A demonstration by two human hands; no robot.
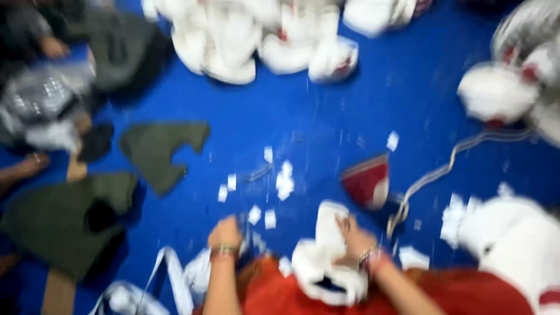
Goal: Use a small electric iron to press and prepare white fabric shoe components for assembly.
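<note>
The picture is blurred by motion. My right hand (354, 238) grips a white cloth piece (326, 256) that lies bunched over my red-clad lap (466, 294). My left hand (224, 233), with bangles at the wrist, rests on the blue floor sheet (350, 111) beside small white scraps (269, 219); whether its fingers hold one is too blurred to tell. A red cloth piece (367, 181) lies just beyond my right hand.
White garment heaps lie at the top (233, 35), the right (501, 93) and the lower right (513, 233). Dark green cut pieces (157, 149) (64, 216) lie to the left. A striped strap (443, 166) curls on the sheet. Another person's hand (52, 46) and foot (26, 166) show at the left.
</note>
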